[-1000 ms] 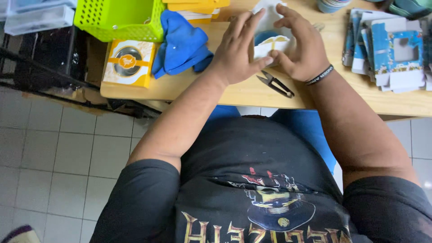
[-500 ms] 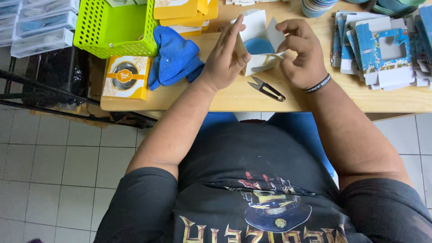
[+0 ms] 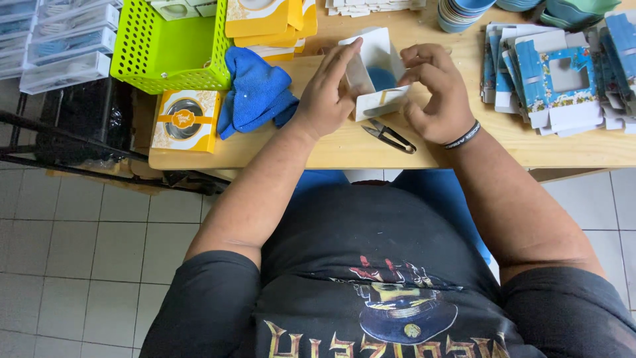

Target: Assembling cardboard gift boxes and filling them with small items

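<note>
Both hands have lifted the white folded cardboard box up off the pale wooden table, where a second ago it lay flat under the palms; now it stands partly opened between them, its blue inside showing. Left hand has its fingers stretched long and nearly straight, pressed flat against the box's left wall. Right hand is curled, thumb and fingertips pinching what seems to be a flap on the right side, though the exact grip is hidden behind the knuckles; a dark band sits on that wrist. Just below the box, a small pair of black thread snips lies on the table, untouched. A crumpled blue cloth lies left of the left hand, beside a lime-green plastic basket and a yellow windowed carton. Flat blue printed box blanks are stacked well to the right.
</note>
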